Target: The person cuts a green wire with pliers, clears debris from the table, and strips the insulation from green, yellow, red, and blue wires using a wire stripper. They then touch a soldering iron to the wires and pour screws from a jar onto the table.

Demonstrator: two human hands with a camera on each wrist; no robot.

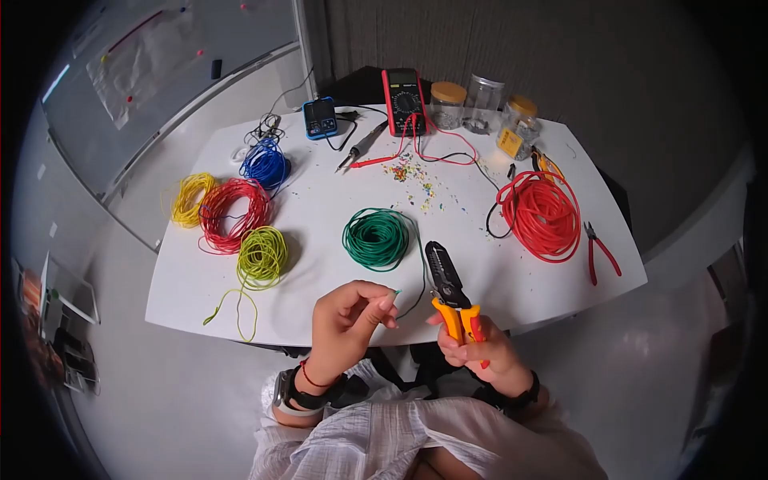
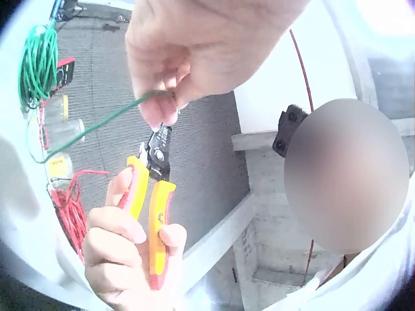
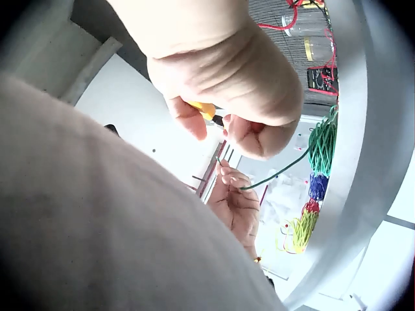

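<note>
My left hand [image 1: 342, 330] pinches the end of a green wire [image 2: 97, 126] between thumb and fingers, above the table's front edge. The wire runs back to a green coil [image 1: 376, 239] on the table. To the right, my right hand [image 1: 490, 354] grips wire strippers [image 1: 445, 276] by their yellow and red handles, the black head pointing up and away from me. In the left wrist view the handles stand spread apart. A short tip of the wire sticks out past the left fingertips; the stripper head is close by, to the right of it in the head view.
Yellow [image 1: 194, 200], red [image 1: 234, 214], lime [image 1: 262, 258] and blue [image 1: 266, 164] wire coils lie left. A soldering iron [image 1: 366, 144], multimeter [image 1: 406, 102] and jars [image 1: 520, 128] stand behind coloured scraps [image 1: 416, 180]. Right are a thick red coil [image 1: 544, 216] and cutters [image 1: 600, 254].
</note>
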